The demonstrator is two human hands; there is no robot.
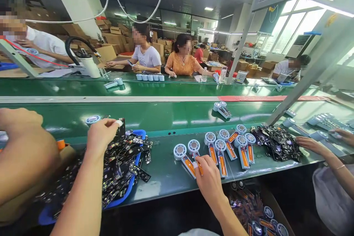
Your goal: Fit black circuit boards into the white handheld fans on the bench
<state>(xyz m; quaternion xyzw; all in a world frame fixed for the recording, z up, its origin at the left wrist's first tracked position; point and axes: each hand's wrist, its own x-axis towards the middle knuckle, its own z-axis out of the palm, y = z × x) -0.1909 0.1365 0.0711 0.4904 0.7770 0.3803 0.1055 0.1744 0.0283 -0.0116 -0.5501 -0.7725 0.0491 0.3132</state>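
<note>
My left hand (100,135) is closed, its white-capped fingertip pinching a black circuit board (121,128). Below it, a blue tray (129,188) is heaped with similar boards, some spilling over the rim. My right hand (208,177), a white cover on one fingertip, is closed around the handle of a light-blue handheld fan (193,146). That fan lies face up with its orange inside showing; my fingers hide part of the handle. To its left lies another open fan (180,150), and several more (220,145) are grouped to the right.
A co-worker's arm (24,155) reaches in at left. Another co-worker's hand (311,144) touches a pile of boards (276,142) at right. A fan (221,110) lies on the green belt (166,114). Below the table edge is a box of fans (268,212). A slanted metal post (249,37) rises at right.
</note>
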